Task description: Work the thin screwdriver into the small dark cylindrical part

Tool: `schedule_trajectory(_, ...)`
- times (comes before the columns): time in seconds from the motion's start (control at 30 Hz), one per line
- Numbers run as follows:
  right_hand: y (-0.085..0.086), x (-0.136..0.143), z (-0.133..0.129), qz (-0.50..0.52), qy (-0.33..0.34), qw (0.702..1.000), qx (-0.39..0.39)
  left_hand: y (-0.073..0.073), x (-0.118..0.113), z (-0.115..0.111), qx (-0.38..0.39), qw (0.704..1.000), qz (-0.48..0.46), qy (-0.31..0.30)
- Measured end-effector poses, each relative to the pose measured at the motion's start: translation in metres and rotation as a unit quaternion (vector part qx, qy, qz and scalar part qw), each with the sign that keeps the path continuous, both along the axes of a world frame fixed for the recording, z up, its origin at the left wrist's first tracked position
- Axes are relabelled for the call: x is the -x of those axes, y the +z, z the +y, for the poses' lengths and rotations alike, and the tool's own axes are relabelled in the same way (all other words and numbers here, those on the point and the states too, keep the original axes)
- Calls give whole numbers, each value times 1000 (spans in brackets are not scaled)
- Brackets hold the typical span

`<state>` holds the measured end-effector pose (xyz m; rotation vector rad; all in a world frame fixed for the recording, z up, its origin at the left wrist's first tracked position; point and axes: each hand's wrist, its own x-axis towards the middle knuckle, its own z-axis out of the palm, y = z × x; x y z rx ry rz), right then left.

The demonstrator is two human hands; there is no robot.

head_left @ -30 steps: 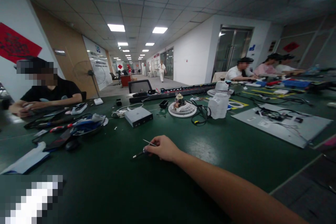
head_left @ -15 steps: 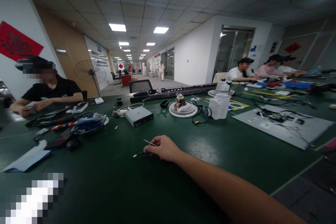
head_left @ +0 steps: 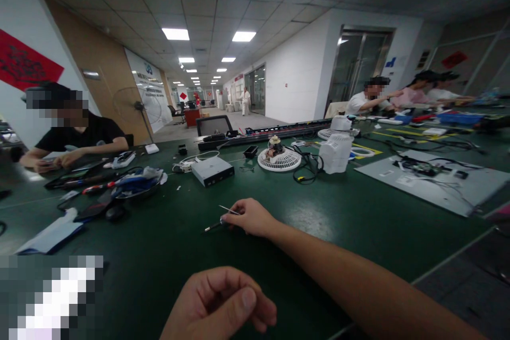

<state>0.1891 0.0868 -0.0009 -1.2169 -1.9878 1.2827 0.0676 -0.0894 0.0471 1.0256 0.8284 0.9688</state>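
Low in the view, my left hand [head_left: 223,303] is raised above the green table, fingers curled and thumb against them, with nothing visible inside. My right hand [head_left: 253,218] rests near the tabletop further forward, closed on a slim dark tool [head_left: 214,225] with a pale metal tip that points left. A thin metal rod [head_left: 229,209] also sticks out from its fingers; whether it belongs to the same tool I cannot tell. Beyond this hand lies a silver and black disc drive [head_left: 213,171]. A white round fan grille [head_left: 279,160] carries an exposed motor.
A white plastic housing [head_left: 336,153] with black cable stands right of the grille. Further right lies a grey metal panel [head_left: 430,183] with wiring. Tools, a blue bundle [head_left: 137,183] and a folded pale cloth [head_left: 51,235] are at left. Other people sit around the table.
My left hand has come into view at the bottom. The camera view has shifted slightly; my right hand still holds the slim tool in nearly the same place.
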Motion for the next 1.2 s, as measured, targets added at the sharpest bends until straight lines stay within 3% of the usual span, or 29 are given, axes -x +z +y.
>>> schedule_trajectory(0.1, 1, 0, 0, 1, -2, 1000, 1, -9, -2, 2, 14, 1000, -12, 12)
schedule_trajectory(0.27, -1, 0, 1, 6, 1, 1000, 0, -6, -6, 0, 24, 999, 0, 26)
schedule_trajectory(0.4, -2, 0, 1, 10, 2, 1000, -2, 0, 0, 11, -8, 989, 106, 105)
schedule_trajectory(0.53, 1, -1, -1, 11, 2, 1000, -6, 4, 31, 51, -78, 928, 297, 211)
schedule_trajectory(0.67, 5, -1, -3, 10, 3, 1000, 9, -9, 69, 104, -113, 844, 450, 271)
schedule_trajectory(0.8, 3, -1, -3, 21, 8, 1000, 9, -30, 80, 124, -156, 828, 474, 254)
schedule_trajectory(1.0, 2, -1, -7, 71, 51, 996, -19, -35, 70, 98, -271, 821, 464, 194)
schedule_trajectory(1.13, 4, 1, -13, 98, 88, 991, 7, -36, 70, 89, -308, 844, 432, 85)
schedule_trajectory(1.2, 5, 1, -15, 113, 129, 985, 28, -38, 69, 91, -308, 844, 434, 65)
